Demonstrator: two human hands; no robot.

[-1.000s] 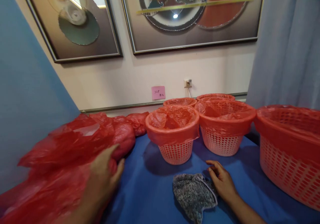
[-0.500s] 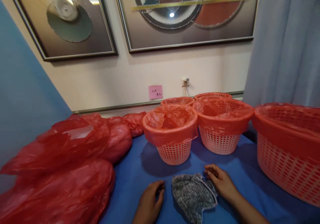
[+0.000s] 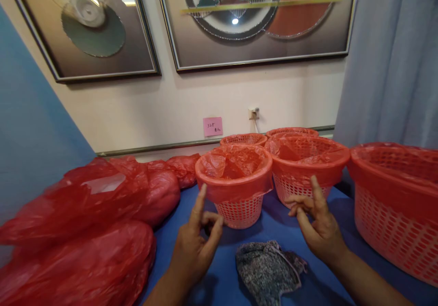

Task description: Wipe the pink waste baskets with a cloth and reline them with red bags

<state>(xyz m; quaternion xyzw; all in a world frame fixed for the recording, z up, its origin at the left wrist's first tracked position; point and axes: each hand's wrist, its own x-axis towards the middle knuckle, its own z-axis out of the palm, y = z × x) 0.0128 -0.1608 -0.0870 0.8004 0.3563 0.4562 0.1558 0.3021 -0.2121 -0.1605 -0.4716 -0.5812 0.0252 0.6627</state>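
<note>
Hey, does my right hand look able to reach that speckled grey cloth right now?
Probably yes: your right hand appears empty, raised near the speckled grey cloth, with nothing visible between them.

The tabletop (image 3: 273,226) is plain blue. By its near edge, the cloth (image 3: 267,269) is flecked dark and pale grey, with a lighter border. Toward the left edge, the plastic bags (image 3: 82,256) are translucent red — one whitish patch showing. Toward the far and right edges, three baskets (image 3: 239,212) have pale pink, lattice-holed sides — their liners (image 3: 236,191) red.
</note>
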